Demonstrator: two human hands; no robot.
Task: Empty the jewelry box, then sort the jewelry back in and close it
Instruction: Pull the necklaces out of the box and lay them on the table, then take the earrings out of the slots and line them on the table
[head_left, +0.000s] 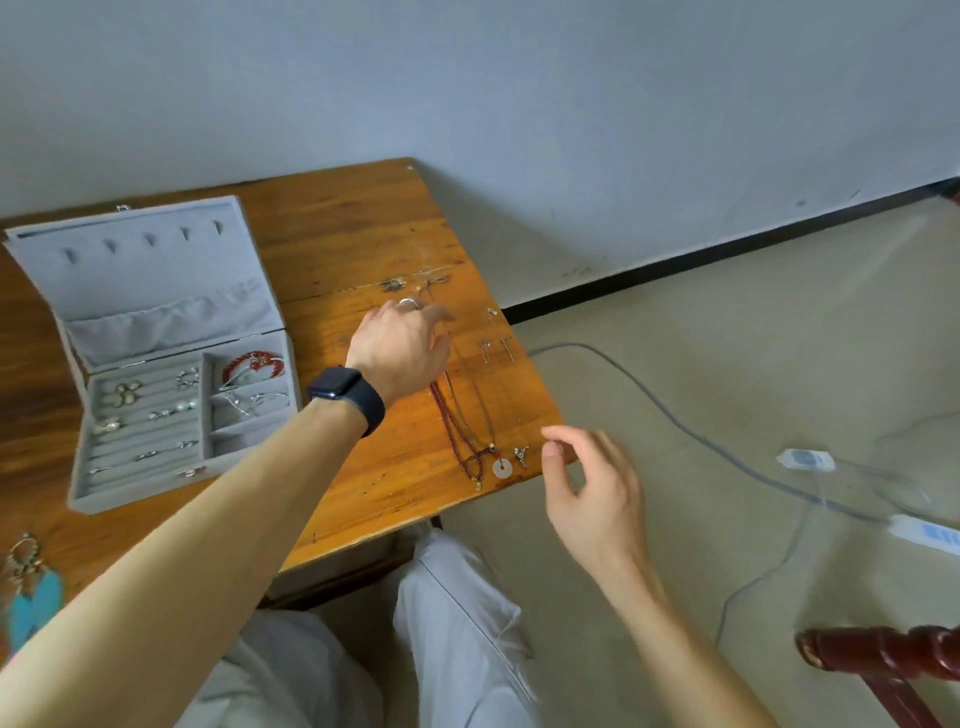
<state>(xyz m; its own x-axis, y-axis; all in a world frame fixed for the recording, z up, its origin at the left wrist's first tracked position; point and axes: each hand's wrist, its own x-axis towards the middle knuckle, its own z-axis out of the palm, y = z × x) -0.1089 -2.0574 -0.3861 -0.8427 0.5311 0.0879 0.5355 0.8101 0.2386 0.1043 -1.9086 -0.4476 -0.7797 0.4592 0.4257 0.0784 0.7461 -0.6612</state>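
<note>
Necklaces (470, 415) lie strung out along the right edge of the wooden bench (353, 228) — a dark red beaded strand, thin chains, and a pale ring-shaped pendant (502, 468) at the end nearest the person. The jewelry box (150, 353) sits to the left of them, well apart, its lid upright and its grey tray open. Rings and earrings fill the tray's rolled slots, and a red bracelet (253, 364) lies in the far right compartment. The left hand (402, 348), with a dark watch (347, 397) on the wrist and a ring on one finger, reaches across from the box side and rests palm down over the far ends of the necklaces; its fingers are bent toward the chains, though whether they grip one I cannot tell. The right hand (592, 488) hovers just right of the pendant — fingers loosely curled, half open, holding nothing. Turquoise feather earrings (28, 592) lie on the bench in front of the box.
</note>
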